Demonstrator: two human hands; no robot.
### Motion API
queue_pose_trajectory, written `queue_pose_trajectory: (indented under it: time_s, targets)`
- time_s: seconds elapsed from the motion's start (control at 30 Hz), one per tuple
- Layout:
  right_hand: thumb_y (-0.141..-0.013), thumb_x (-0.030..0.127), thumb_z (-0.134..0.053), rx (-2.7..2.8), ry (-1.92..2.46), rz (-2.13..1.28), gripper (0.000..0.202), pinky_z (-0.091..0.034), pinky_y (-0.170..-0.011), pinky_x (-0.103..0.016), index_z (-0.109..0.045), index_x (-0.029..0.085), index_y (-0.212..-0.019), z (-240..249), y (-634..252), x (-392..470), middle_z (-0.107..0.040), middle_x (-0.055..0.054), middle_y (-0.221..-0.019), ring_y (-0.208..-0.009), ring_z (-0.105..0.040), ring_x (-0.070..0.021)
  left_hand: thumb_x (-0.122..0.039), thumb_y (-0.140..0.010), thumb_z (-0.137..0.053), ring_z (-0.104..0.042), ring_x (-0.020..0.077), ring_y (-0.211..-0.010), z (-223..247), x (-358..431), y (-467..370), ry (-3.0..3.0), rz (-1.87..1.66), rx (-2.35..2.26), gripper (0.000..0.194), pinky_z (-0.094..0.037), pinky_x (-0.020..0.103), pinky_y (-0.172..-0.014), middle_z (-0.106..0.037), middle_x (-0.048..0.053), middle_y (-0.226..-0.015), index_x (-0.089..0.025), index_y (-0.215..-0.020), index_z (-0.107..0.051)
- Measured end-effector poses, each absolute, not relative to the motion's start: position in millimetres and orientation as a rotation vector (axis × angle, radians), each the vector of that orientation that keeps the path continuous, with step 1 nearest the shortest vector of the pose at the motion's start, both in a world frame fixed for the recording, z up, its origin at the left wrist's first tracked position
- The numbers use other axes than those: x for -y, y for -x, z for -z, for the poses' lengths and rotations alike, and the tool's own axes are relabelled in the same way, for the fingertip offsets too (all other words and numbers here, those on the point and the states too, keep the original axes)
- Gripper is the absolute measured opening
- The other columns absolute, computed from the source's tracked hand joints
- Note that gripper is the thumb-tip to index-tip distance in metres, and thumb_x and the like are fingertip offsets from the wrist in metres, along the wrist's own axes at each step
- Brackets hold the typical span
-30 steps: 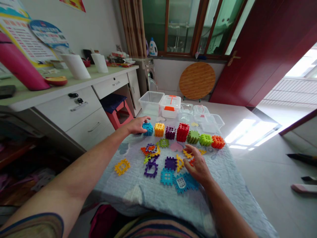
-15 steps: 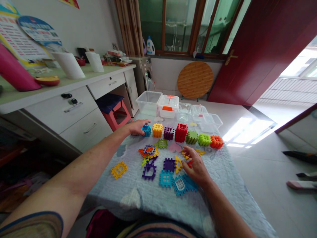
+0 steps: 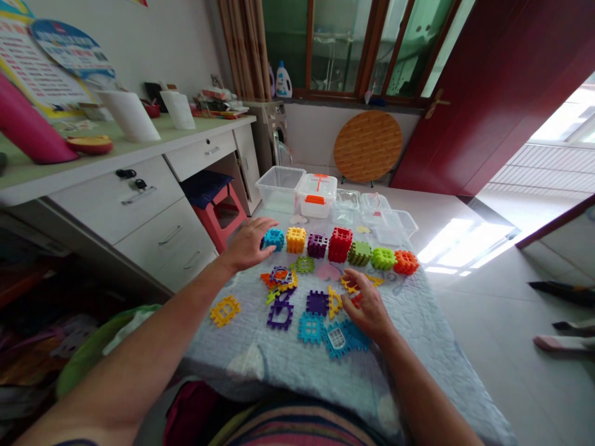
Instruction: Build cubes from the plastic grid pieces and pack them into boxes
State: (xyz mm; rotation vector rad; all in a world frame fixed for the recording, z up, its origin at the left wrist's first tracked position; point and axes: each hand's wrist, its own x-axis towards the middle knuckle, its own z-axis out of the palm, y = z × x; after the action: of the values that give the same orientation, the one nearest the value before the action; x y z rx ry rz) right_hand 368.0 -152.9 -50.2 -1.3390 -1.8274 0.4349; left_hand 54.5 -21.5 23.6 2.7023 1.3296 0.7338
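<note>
Blue stack (image 3: 275, 240) and yellow stack (image 3: 296, 240), one each, stand near the left hand (image 3: 248, 243).

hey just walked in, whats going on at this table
A person has both bare hands over a table of notched plastic pieces. The left hand is spread at the blue block; whether it touches is hard to tell. The right hand, fingers parted, is among loose flat pieces. Blocks in several colours stand in a row, out to the orange block, with clear plastic containers behind.
</note>
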Motion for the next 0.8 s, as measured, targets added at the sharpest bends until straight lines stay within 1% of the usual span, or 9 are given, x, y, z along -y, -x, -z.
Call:
queue_pose_trajectory:
  time_s: [0.07,0.17,0.27,0.4,0.53,0.6,0.63,0.7,0.8]
  targets:
    - [-0.079,0.018,-0.056,1.852,1.343,-0.427,0.045,-0.050,-0.089,-0.042,-0.053,0.021,-0.123,49,-367,152,-0.062,-0.008,-0.108,-0.098,-0.060,-0.0229,-0.029,-0.084,-0.057,-0.050,0.0264,-0.123,-21,58,-57,-2.667,-0.812,-1.262,0.044,-0.037,0.046,-0.110,-0.058,0.011,-0.129,-0.018,-0.126,-0.053]
    - [-0.078,0.018,-0.056,1.892,1.340,-0.405,0.037,-0.049,-0.089,-0.042,-0.058,0.020,-0.115,48,-366,152,-0.063,-0.008,-0.105,-0.098,-0.059,-0.0239,-0.029,-0.088,-0.056,-0.052,0.0249,-0.121,-8,109,-63,-2.626,-0.746,-1.138,0.036,-0.039,0.045,-0.109,-0.062,0.010,-0.124,-0.019,-0.122,-0.057]
    - [-0.077,0.017,-0.056,1.900,1.343,-0.376,0.034,-0.049,-0.088,-0.043,-0.061,0.021,-0.110,47,-364,152,-0.064,-0.008,-0.103,-0.097,-0.059,-0.0248,-0.032,-0.085,-0.062,-0.045,0.0283,-0.129,10,146,-71,-2.639,-0.675,-1.093,0.040,-0.036,0.049,-0.112,-0.057,0.010,-0.132,-0.021,-0.122,-0.059]
    - [-0.076,0.016,-0.056,1.924,1.347,-0.358,0.030,-0.048,-0.089,-0.042,-0.064,0.021,-0.105,48,-363,152,-0.064,-0.008,-0.102,-0.099,-0.059,-0.0247,-0.035,-0.081,-0.067,-0.037,0.0326,-0.135,28,165,-79,-2.660,-0.603,-1.150,0.043,-0.034,0.055,-0.113,-0.050,0.012,-0.141,-0.020,-0.121,-0.060]
    - [-0.076,0.015,-0.056,1.948,1.329,-0.357,0.030,-0.048,-0.089,-0.041,-0.064,0.021,-0.104,47,-364,152,-0.064,-0.008,-0.102,-0.098,-0.059,-0.0241,-0.021,-0.087,-0.057,-0.039,0.0308,-0.132,37,163,-84,-2.672,-0.558,-1.263,0.031,-0.037,0.054,-0.111,-0.054,0.011,-0.137,-0.020,-0.118,-0.063]
    - [-0.076,0.015,-0.056,1.949,1.325,-0.358,0.028,-0.048,-0.089,-0.041,-0.064,0.021,-0.103,47,-364,152,-0.064,-0.008,-0.101,-0.098,-0.059,-0.0242,-0.016,-0.088,-0.052,-0.041,0.0298,-0.130,38,162,-86,-2.673,-0.589,-1.316,0.031,-0.036,0.052,-0.111,-0.055,0.011,-0.135,-0.020,-0.117,-0.064]
    - [-0.076,0.015,-0.057,1.949,1.323,-0.358,0.027,-0.048,-0.089,-0.042,-0.064,0.021,-0.102,47,-365,152,-0.064,-0.008,-0.101,-0.097,-0.059,-0.0243,-0.017,-0.088,-0.053,-0.041,0.0297,-0.130,37,164,-87,-2.672,-0.610,-1.318,0.031,-0.036,0.052,-0.111,-0.055,0.011,-0.135,-0.020,-0.117,-0.063]
    - [-0.077,0.016,-0.057,1.947,1.318,-0.358,0.027,-0.048,-0.089,-0.041,-0.065,0.021,-0.102,46,-365,151,-0.064,-0.008,-0.100,-0.097,-0.059,-0.0242,-0.023,-0.087,-0.057,-0.043,0.0298,-0.129,33,168,-92,-2.667,-0.631,-1.249,0.032,-0.037,0.051,-0.110,-0.056,0.011,-0.133,-0.020,-0.119,-0.062]
    - [-0.076,0.015,-0.057,1.949,1.326,-0.357,0.028,-0.048,-0.088,-0.041,-0.065,0.022,-0.102,46,-365,151,-0.064,-0.007,-0.099,-0.096,-0.058,-0.0238,-0.035,-0.084,-0.066,-0.049,0.0289,-0.122,26,177,-103,-2.656,-0.526,-1.056,0.040,-0.040,0.048,-0.106,-0.061,0.010,-0.126,-0.021,-0.121,-0.060]
